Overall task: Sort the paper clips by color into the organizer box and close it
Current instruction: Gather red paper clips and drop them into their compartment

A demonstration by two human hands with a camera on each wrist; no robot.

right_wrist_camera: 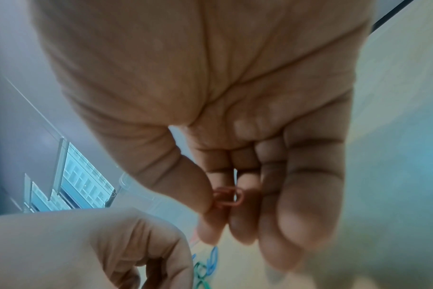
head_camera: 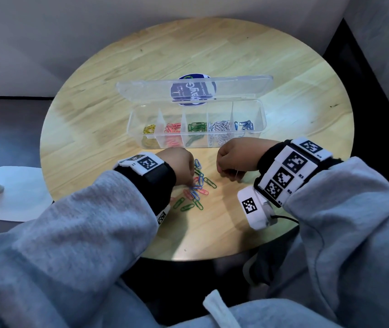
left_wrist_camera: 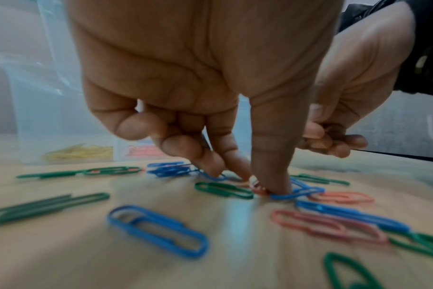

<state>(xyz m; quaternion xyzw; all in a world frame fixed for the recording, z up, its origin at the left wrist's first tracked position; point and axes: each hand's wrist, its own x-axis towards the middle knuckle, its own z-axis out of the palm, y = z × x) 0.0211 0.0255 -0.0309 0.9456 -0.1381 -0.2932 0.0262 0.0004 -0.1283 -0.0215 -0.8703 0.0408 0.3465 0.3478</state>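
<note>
A clear organizer box (head_camera: 261, 119) stands open on the round table, its lid (head_camera: 141, 87) tipped back. Its compartments hold yellow, pink, green, white and blue clips, left to right. Loose blue, green and pink paper clips (head_camera: 197, 192) lie in front of it. My left hand (head_camera: 190, 183) reaches down into this pile. Its thumb (left_wrist_camera: 276, 176) and curled index finger pinch a blue clip (left_wrist_camera: 305, 192) against the table. My right hand (head_camera: 230, 174) hovers just right of the pile. It pinches a pink clip (right_wrist_camera: 227, 197) between thumb and fingers (right_wrist_camera: 242, 224).
The wooden table (head_camera: 212, 55) has bare surface behind and beside the box. A white chair seat (head_camera: 20, 192) sits low at the left, off the table. A dark cable (head_camera: 285, 218) trails from my right wrist band near the table's front edge.
</note>
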